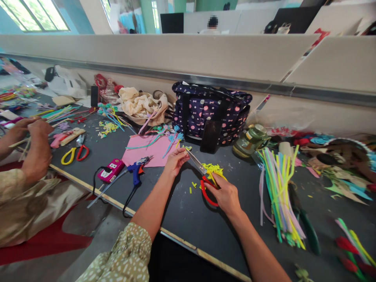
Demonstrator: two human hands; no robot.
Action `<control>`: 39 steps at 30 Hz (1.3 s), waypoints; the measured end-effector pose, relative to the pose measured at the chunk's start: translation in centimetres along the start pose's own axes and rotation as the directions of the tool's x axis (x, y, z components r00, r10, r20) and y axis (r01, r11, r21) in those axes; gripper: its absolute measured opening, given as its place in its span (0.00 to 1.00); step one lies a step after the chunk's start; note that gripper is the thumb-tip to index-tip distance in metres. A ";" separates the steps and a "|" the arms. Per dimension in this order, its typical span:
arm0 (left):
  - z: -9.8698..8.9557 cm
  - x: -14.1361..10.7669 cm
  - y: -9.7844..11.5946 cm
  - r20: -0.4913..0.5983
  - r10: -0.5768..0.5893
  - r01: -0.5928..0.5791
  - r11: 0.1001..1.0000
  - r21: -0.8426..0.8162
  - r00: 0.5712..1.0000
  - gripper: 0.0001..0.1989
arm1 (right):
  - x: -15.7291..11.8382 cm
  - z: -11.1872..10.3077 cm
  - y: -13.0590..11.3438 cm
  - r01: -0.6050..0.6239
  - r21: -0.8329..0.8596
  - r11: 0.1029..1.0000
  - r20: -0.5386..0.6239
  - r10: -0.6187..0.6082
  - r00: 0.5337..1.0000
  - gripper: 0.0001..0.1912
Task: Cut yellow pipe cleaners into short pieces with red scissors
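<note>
My right hand (227, 194) grips scissors (208, 197) with one red and one yellow handle. Their blades point up and left, with the tips close to my left fingers. My left hand (176, 161) is closed in a pinch at the tips. Small yellow-green bits (187, 148) show beside those fingertips; what the fingers hold is too small to make out. Under the scissors lies a pile of short yellow cut pieces (216, 169), and a few loose ones (194, 185) are scattered nearer the table edge. Behind my left hand, a pink sheet (143, 150) carries fuzzy-stem flowers (175, 137).
A blue glue gun (136, 174) and a magenta box (111, 171) with cords lie to the left. Behind stand a patterned bag (199, 113), a phone (210, 136) and a green jar (249, 141). Fuzzy stems (279, 192) lie right. A co-worker's hands (38, 145) work at left.
</note>
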State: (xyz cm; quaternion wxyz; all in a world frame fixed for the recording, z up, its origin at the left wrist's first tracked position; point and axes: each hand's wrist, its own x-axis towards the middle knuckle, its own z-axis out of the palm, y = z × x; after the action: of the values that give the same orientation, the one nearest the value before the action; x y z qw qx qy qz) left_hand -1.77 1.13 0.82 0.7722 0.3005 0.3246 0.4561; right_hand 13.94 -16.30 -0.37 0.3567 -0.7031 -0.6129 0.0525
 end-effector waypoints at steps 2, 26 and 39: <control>0.1 -0.1 0.1 -0.005 -0.004 0.004 1.000 -0.004 1.000 0.14 | 0.0 0.1 0.1 -0.013 -0.002 1.000 -0.007 0.013 1.000 0.24; 0.8 -1.2 0.3 0.204 0.295 -0.359 0.747 0.560 0.933 0.18 | 0.2 0.2 0.9 -0.011 -0.372 0.928 -0.034 -0.002 0.999 0.24; -1.2 0.1 -0.4 0.259 0.355 -0.409 0.458 0.789 0.898 0.24 | 0.2 0.0 0.9 -0.023 -0.400 0.916 -0.034 0.010 0.999 0.24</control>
State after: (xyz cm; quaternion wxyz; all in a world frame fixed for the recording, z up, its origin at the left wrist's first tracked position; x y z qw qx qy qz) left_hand -2.45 1.26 -0.25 0.4250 0.7051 0.4020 0.4008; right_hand 14.79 -16.10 -0.81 0.2145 -0.7670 -0.5992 -0.0818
